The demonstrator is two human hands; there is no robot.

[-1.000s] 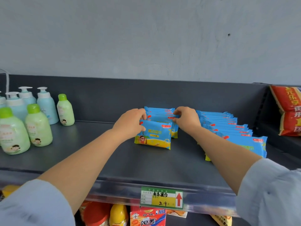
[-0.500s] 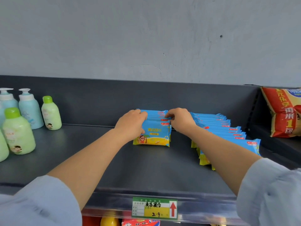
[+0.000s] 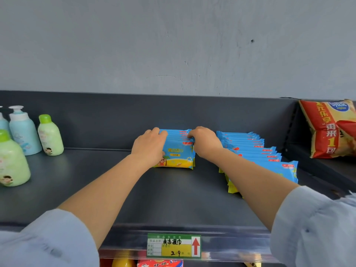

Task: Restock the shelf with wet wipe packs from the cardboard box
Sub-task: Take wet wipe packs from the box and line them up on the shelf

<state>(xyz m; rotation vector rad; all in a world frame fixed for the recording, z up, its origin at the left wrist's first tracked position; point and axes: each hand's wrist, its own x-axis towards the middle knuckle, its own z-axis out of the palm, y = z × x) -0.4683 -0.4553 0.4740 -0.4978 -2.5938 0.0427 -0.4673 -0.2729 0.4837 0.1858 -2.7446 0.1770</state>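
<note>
Shelf of dark metal spreads before us, carrying two rows of wet wipe packs set on edge, each pack's long axis running nine to three. The fuller row sits at two o'clock beside our right forearm. The short row lies dead ahead at twelve, between both hands and equally near each. Our left hand curls over its nine-o'clock end and our right hand over its three-o'clock end, gripping it. A second ago the front pack leaned out; now it sits flush.
</note>
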